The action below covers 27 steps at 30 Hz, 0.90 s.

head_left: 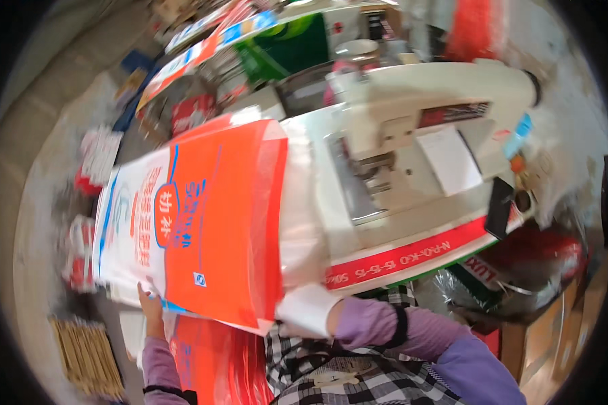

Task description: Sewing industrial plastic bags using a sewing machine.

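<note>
An orange and white printed plastic sack [226, 202] lies at a slant before me, its left part white with blue edging. My left hand [153, 314] is at the sack's near left edge, with one finger over the top and the others hidden; it seems to grip that edge. My right forearm reaches in from the lower right. A white flap [307, 309] by the sack's near right corner hides the fingers of my right hand [333, 318], so their hold does not show. Just to the right stands a cream sewing machine [439, 94], its needle area beside the sack.
A white paper pad [449, 158] leans on the machine, and a black phone [498, 208] rests at the table's right edge. More orange sacks [219, 358] lie below my arms. Brown bundled strips [88, 354] are at lower left. Boxes and a green pack [284, 47] crowd the back.
</note>
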Motion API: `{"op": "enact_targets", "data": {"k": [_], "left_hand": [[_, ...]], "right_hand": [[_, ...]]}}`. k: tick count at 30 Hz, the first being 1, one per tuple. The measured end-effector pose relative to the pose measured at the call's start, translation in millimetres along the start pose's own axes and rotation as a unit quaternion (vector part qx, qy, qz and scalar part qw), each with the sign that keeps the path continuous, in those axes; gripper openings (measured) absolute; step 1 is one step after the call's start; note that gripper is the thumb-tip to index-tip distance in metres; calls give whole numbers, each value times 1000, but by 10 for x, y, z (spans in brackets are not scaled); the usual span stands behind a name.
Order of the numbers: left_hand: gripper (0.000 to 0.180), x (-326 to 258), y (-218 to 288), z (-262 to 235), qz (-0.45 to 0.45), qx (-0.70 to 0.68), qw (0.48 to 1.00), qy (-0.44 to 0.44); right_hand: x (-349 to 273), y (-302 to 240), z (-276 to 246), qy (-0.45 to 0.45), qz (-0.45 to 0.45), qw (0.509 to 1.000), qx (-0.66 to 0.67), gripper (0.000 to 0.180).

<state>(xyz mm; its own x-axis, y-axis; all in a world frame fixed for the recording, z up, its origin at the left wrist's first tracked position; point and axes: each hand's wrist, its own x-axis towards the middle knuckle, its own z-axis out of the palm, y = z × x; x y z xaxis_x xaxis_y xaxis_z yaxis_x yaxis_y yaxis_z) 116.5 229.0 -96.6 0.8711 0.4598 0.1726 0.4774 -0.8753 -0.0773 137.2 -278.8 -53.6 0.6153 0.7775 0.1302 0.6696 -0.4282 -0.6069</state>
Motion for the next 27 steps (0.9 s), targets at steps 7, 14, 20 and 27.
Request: {"op": "enact_targets", "data": {"k": [7,14,20,27], "left_hand": [[39,-2075,925,180,-306,-587,743,99],[30,-2455,746,-481,-383,-655,651,-10],[33,-3271,-710,-1440,-363,-701,594,154],[35,-4463,-802,-1568,-487,-575,624,208]], "right_hand": [[1747,808,-838,349,111,907,-209,62],[1549,1145,398,205,188,914,295,42],[1724,-151,846,185,-32,955,230,30],[1692,-984,2409,-41,-112,993,-22,29]]}}
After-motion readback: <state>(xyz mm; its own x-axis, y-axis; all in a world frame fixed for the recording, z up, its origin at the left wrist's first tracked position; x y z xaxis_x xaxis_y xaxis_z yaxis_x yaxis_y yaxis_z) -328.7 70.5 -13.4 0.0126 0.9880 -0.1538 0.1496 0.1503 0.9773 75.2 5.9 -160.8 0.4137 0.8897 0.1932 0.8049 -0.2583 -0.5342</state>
